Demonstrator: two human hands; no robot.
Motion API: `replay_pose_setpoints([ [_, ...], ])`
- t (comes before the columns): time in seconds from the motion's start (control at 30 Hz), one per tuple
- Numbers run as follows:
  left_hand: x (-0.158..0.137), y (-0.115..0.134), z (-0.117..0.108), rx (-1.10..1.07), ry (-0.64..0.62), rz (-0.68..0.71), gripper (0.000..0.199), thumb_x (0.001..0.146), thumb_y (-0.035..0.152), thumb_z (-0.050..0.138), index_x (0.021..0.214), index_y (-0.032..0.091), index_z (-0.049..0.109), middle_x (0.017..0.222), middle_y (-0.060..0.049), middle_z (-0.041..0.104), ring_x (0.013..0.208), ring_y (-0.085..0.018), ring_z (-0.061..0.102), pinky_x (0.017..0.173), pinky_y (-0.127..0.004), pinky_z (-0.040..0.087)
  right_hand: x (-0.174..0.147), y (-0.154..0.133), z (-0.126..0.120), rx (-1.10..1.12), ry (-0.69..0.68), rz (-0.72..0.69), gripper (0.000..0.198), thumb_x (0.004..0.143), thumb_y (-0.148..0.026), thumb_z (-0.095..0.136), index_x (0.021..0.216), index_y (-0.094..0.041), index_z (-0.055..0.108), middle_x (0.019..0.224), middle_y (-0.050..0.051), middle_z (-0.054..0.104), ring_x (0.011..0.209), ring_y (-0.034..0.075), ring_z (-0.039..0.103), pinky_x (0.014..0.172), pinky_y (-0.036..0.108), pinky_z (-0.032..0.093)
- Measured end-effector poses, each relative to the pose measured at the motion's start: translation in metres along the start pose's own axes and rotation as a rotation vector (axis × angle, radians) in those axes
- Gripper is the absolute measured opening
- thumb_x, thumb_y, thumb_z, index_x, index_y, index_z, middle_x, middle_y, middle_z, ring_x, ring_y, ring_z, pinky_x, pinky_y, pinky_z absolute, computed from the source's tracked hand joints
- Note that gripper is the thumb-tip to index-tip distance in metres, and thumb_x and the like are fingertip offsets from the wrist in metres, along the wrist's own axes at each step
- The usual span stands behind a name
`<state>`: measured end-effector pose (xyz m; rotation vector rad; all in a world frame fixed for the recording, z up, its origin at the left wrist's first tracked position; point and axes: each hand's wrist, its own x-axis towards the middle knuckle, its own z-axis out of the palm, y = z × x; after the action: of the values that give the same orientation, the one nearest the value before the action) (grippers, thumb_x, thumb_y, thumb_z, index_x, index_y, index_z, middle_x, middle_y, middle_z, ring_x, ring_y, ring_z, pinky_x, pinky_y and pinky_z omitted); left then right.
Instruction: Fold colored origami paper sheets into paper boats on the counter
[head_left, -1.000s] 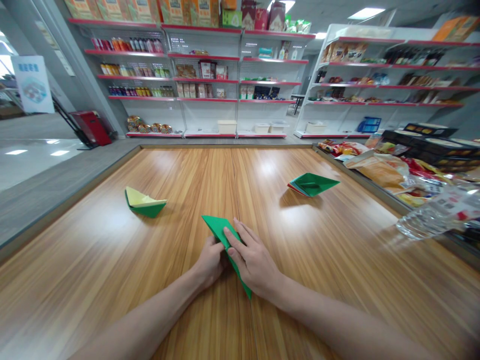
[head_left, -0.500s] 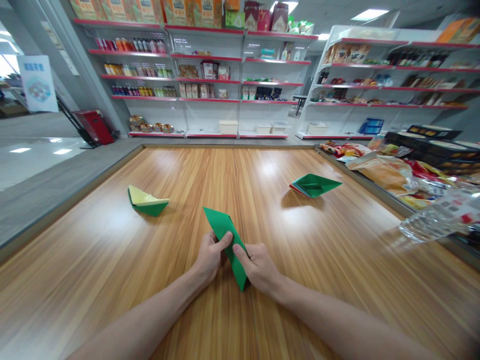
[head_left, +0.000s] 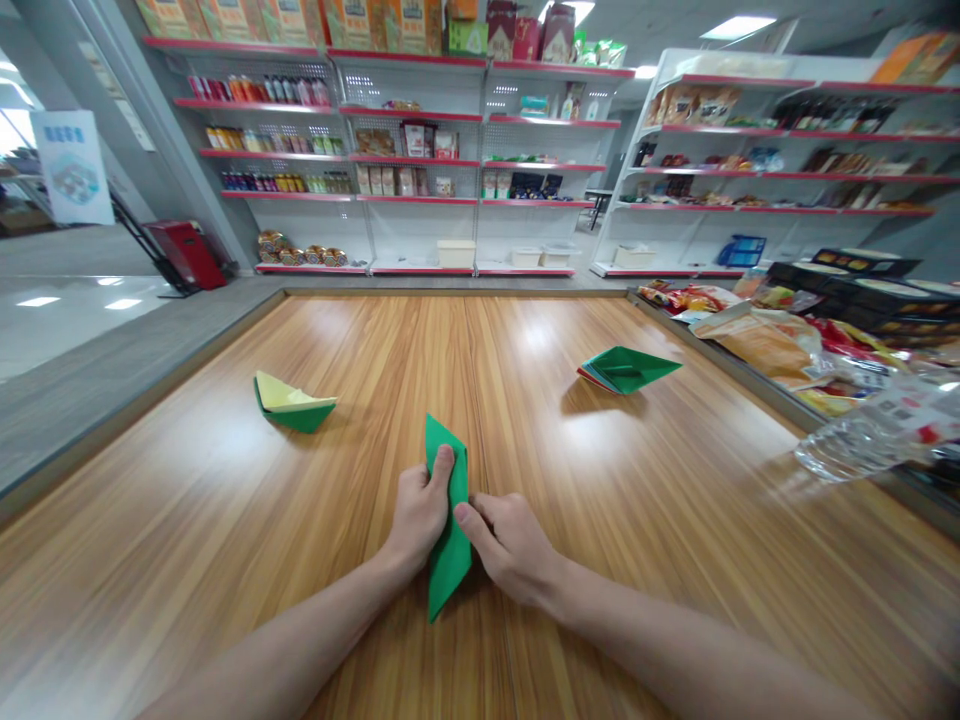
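Note:
A folded sheet of green paper [head_left: 450, 555], pointed at both ends, stands nearly lengthwise to me above the middle of the table. My left hand [head_left: 421, 508] grips its left side, thumb pressed flat on the face and fingers hidden behind. On the right edge, my right hand [head_left: 514, 545] pinches the paper between thumb and curled fingers. Farther left lies a folded paper boat [head_left: 296, 405], yellow inside and green outside. Over on the right rests a stack of folded green paper [head_left: 634, 370] with red and blue layers showing at its left end.
The wood-grain table [head_left: 360, 345] has a raised dark rim. Along its right side lie snack packets [head_left: 780, 345], black boxes [head_left: 862, 290] and a clear plastic bottle [head_left: 862, 440] on its side. Stocked shelves [head_left: 412, 160] stand beyond the far edge.
The green paper has turned from a slant to nearly straight up and down, its lower tip swinging left. My left thumb has moved up along it; my right hand sits slightly lower.

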<state>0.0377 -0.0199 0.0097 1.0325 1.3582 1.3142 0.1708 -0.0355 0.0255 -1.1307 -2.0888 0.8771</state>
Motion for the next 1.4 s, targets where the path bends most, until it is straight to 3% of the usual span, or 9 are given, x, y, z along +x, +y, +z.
replay_pose_setpoints([
  [0.17,-0.007,-0.002,0.006,0.044,-0.271,-0.024,0.059,0.077,0.068,0.048,0.049,0.018,0.036,0.046,0.005,0.029,0.042,-0.006,0.025,0.038,-0.021,0.018,0.010,0.011,-0.007,0.331,0.117,0.127,0.049,0.092,-0.052,0.037,0.055,-0.019,0.035,0.051,-0.004,0.032,0.045,0.008,0.031,0.043,0.023,0.022],
  [0.37,-0.010,-0.002,0.007,-0.003,-0.254,-0.001,0.056,0.082,0.060,0.049,0.047,0.016,0.043,0.043,0.002,0.040,0.038,-0.007,0.034,0.037,-0.021,0.024,0.012,0.015,-0.002,0.548,0.069,0.178,0.054,0.090,-0.057,0.039,0.050,-0.020,0.034,0.041,-0.005,0.035,0.036,0.007,0.033,0.036,0.022,0.022],
  [0.57,0.000,0.001,0.001,-0.081,-0.023,-0.033,0.055,0.077,0.057,0.059,0.045,0.018,0.035,0.039,0.005,0.036,0.034,-0.006,0.032,0.033,-0.019,0.021,0.005,0.008,-0.002,0.374,-0.126,0.116,0.048,0.090,-0.050,0.044,0.054,-0.018,0.045,0.041,-0.004,0.042,0.037,0.008,0.041,0.038,0.020,0.029],
  [0.67,0.002,0.001,0.000,-0.161,-0.064,-0.123,0.054,0.074,0.056,0.064,0.046,0.018,0.039,0.037,0.006,0.037,0.032,-0.006,0.034,0.032,-0.018,0.022,0.001,0.009,-0.002,0.343,-0.162,0.064,0.050,0.093,-0.047,0.037,0.055,-0.018,0.048,0.040,-0.004,0.043,0.035,0.007,0.041,0.039,0.020,0.033],
  [0.8,0.001,0.006,0.000,-0.404,-0.261,-0.290,0.033,0.075,0.046,0.067,0.084,0.013,0.065,0.055,0.000,0.059,0.039,-0.012,0.052,0.039,-0.022,0.040,0.004,0.015,-0.003,0.336,-0.139,0.069,0.050,0.093,-0.048,0.037,0.054,-0.018,0.049,0.038,-0.004,0.044,0.034,0.008,0.043,0.039,0.019,0.034],
  [0.9,0.004,0.011,-0.001,-0.598,-0.333,-0.406,0.037,0.081,0.037,0.062,0.111,0.016,0.061,0.086,-0.007,0.069,0.059,-0.019,0.065,0.055,-0.031,0.052,0.014,0.021,-0.011,0.330,-0.116,0.119,0.050,0.091,-0.051,0.041,0.054,-0.018,0.050,0.039,-0.003,0.046,0.034,0.008,0.043,0.038,0.019,0.033],
  [1.1,0.012,0.013,-0.009,-0.855,-0.331,-0.388,0.035,0.088,0.037,0.053,0.117,0.019,0.057,0.078,-0.003,0.063,0.062,-0.015,0.061,0.077,-0.037,0.052,0.045,0.047,-0.067,-0.006,0.397,0.132,0.039,0.088,-0.044,0.048,0.062,-0.017,0.058,0.056,0.002,0.060,0.053,0.014,0.056,0.052,0.024,0.042],
  [1.27,0.015,0.016,-0.014,-0.948,-0.393,-0.319,0.047,0.088,0.053,0.044,0.115,0.017,0.058,0.087,-0.009,0.063,0.072,-0.021,0.062,0.072,-0.041,0.052,0.069,0.097,-0.154,-0.551,0.830,0.132,0.028,0.079,-0.017,0.048,0.102,-0.013,0.063,0.101,0.014,0.065,0.095,0.024,0.060,0.085,0.035,0.045],
  [1.4,0.020,0.018,-0.016,-0.883,-0.336,-0.350,0.037,0.091,0.039,0.039,0.109,0.016,0.061,0.090,-0.011,0.065,0.072,-0.023,0.063,0.070,-0.042,0.052,0.083,0.133,-0.210,-1.005,0.609,0.443,0.041,0.076,-0.007,0.044,0.114,-0.011,0.061,0.113,0.018,0.060,0.106,0.027,0.056,0.085,0.037,0.043],
])
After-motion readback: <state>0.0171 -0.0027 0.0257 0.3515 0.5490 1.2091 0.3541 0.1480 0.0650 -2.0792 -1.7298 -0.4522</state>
